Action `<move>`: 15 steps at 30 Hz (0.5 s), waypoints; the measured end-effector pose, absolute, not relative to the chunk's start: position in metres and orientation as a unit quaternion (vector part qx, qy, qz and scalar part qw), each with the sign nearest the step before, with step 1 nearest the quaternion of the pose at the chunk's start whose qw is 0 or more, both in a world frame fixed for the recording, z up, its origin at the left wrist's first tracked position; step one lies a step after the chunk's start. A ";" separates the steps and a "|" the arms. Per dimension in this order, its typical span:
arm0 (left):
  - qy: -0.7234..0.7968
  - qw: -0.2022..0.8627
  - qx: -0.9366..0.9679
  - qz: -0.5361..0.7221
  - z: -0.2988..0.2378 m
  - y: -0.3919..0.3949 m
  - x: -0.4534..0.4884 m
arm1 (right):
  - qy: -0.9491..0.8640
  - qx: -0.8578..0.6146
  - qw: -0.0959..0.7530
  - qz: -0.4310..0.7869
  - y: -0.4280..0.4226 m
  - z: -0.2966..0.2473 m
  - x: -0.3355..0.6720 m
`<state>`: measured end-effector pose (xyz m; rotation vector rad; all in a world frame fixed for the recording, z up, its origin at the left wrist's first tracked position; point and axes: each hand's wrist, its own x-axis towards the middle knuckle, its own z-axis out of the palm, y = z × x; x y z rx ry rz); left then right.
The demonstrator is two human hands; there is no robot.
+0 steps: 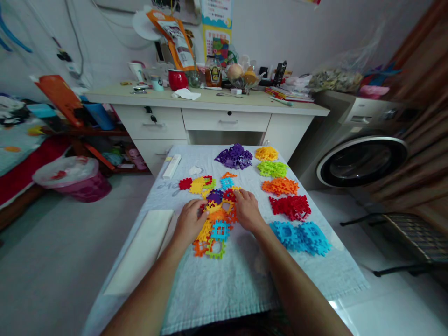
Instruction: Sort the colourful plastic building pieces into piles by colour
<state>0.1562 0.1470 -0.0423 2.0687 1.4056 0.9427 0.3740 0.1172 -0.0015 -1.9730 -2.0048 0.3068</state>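
Observation:
A mixed heap of flat interlocking plastic building pieces (216,213) lies mid-table, in yellow, orange, red, purple, blue and green. At the heap's left edge, my left hand (191,220) has its thumb and forefinger around a small dark red piece, mostly hidden. My right hand (248,210) reaches the right side with bent fingers close together, touching the heap near a red piece (229,195); its grasp is hidden. A blue square piece (220,230) and a green square frame piece (216,249) lie at the near end. Beyond my left hand are yellow pieces (197,185) and a red piece (185,184).
Sorted piles run along the right side: yellow (266,153), green (272,169), orange (280,186), red (290,207) and blue (301,237). A purple pile (234,157) is at the back. A long white board (142,249) lies left on the cloth-covered table (213,294).

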 end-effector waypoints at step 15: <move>0.527 0.288 0.687 0.409 -0.040 0.147 0.159 | -0.649 -0.711 0.231 0.138 0.125 -0.012 0.369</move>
